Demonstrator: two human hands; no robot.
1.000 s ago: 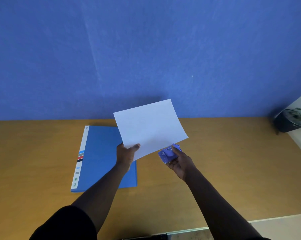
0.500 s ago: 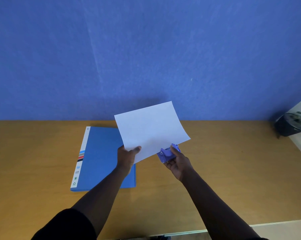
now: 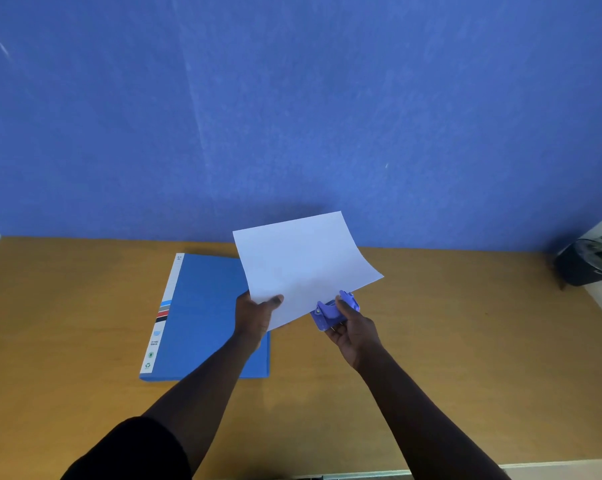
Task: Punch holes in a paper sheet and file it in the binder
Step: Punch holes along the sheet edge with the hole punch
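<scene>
A white paper sheet (image 3: 303, 265) is held up above the wooden table (image 3: 465, 341). My left hand (image 3: 256, 315) pinches the sheet's near left corner, thumb on top. My right hand (image 3: 353, 329) grips a small purple hole punch (image 3: 330, 311) at the sheet's near edge, and the paper's edge sits in or right at the punch's mouth. A blue binder (image 3: 202, 317) with a white spine lies shut on the table, partly under my left hand and the sheet.
A blue wall (image 3: 292, 116) rises behind the table. A dark pot with a plant (image 3: 590, 261) stands at the far right by a white surface. The table's front edge runs along the bottom of the view.
The sheet's near edge and the punch have come together, with the paper now covering more of the punch. Both hands stay in nearly the same place.
</scene>
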